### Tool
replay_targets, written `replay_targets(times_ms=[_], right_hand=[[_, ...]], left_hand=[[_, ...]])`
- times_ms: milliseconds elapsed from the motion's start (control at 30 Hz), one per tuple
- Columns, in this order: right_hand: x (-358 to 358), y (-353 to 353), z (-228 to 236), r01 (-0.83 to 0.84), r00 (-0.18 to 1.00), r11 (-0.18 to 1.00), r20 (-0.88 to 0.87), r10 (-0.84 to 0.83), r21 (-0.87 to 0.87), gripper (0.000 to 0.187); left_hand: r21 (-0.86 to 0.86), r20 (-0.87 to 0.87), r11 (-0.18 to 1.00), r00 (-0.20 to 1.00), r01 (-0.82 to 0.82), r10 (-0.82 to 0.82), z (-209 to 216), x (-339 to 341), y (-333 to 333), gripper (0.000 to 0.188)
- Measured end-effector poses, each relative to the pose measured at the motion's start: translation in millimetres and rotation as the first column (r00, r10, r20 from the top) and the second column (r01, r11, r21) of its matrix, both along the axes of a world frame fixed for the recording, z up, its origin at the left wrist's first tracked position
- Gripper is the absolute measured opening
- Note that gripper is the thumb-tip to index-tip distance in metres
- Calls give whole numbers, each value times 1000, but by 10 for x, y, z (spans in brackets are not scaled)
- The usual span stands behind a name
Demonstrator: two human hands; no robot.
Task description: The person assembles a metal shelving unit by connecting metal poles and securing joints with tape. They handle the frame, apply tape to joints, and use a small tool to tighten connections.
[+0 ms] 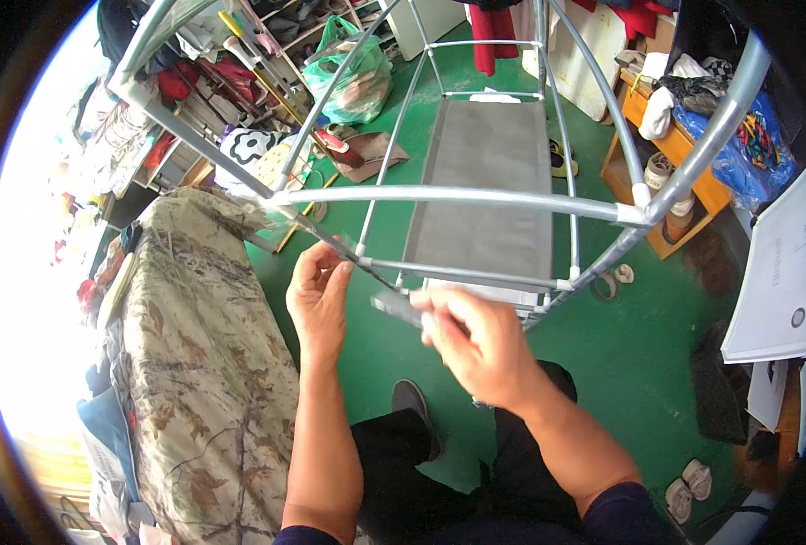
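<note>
A frame of grey metal tubes with white plastic joints [462, 193] stands before me, with a grey fabric panel [489, 173] stretched low inside it. My left hand [319, 295] is at the near left tube [380, 275], its thumb and fingers pinched together. Whatever lies between those fingertips is too small to make out. Just right of it, my right hand [480, 341] grips a short, flat grey object [395, 307]. That object is smeared by motion, and its kind does not show. Its tip points left, below the tube.
A camouflage-patterned cover [207, 363] drapes over something bulky at left. Beyond the frame sits a stuffed green plastic bag [348, 77]. To the right are a wooden shoe rack [666, 154] and a white panel [780, 272]. Pale shoes [689, 490] lie on the green floor [639, 363].
</note>
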State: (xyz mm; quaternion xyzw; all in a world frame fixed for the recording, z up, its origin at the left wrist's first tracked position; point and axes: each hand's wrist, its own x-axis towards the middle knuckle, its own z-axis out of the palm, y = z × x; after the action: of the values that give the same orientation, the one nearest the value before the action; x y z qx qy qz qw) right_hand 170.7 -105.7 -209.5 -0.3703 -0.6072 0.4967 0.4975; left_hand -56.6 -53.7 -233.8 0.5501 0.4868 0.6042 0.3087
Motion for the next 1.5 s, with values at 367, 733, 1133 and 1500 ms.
replay_targets(times_ms=[367,733,1133,1500], right_hand=[[-533,1227,-17,88,900,992,419,-120,94,26],[-655,1291,-54,51,892,997,446,-72,59,26],[-646,1301,-74,74,900,994,423,-102,83,21],[-630,1294,-57,105,923,987,357,-143,124,17]], left_hand=[[-59,-90,996,994,-74,68,-44,-12,100,32],[-68,-142,992,985,-106,96,-16,5,71,31],[-67,-155,991,982,-120,108,-38,23,97,33],[-50,-124,994,988,-95,89,-47,24,109,33]])
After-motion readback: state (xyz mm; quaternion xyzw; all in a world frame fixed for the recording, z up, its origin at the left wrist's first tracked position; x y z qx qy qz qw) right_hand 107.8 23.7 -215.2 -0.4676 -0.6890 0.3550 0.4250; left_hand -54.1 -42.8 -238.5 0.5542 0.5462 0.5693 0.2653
